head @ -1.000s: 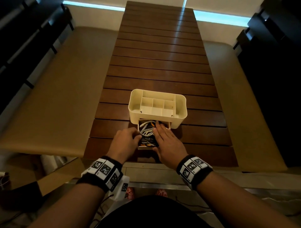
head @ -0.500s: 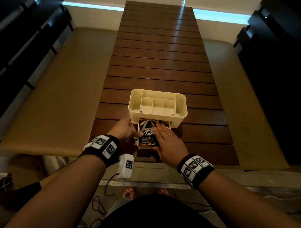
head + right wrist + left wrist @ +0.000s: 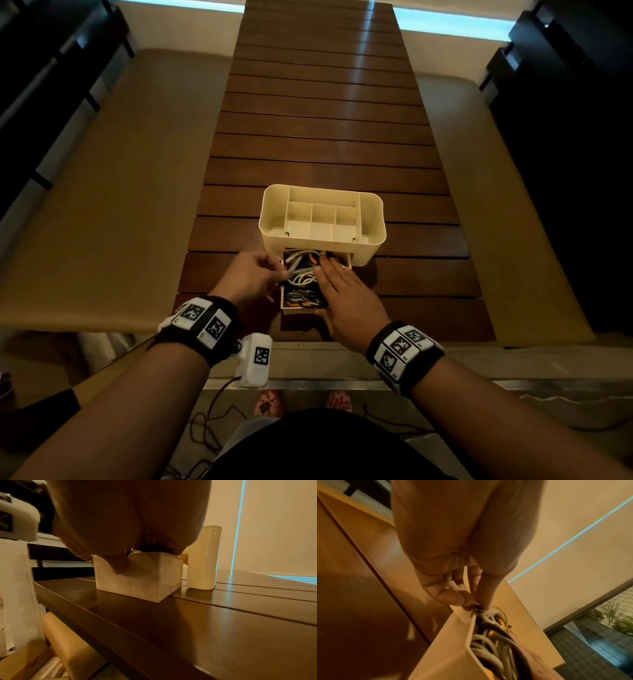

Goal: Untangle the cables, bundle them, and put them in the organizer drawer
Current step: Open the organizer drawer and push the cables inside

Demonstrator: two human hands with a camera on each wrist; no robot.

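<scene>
Over the last second the left hand has swung from resting knuckles-down at the near left corner of the small cream plastic pull-out drawer to reaching across its left wall, where finger and thumb now pinch a cable end at the rim. The right hand has kept its place, laid flat with straight fingers on the bundled white, grey, black and orange cables that fill the drawer. This suggests the cables are already stowed and only a stray end is being tucked in before the drawer can be slid back into the cream plastic compartmented desk organizer standing on the dark brown slatted wooden desk. The left-wrist view alone shows the pinch closely: fingertips meeting on a dark plug at the drawer's corner, with the cables heaped high inside. The right-wrist view alone shows the drawer from the side, pulled well out from the organizer, with the right thumb hanging over its front wall and the palm covering the top.
</scene>
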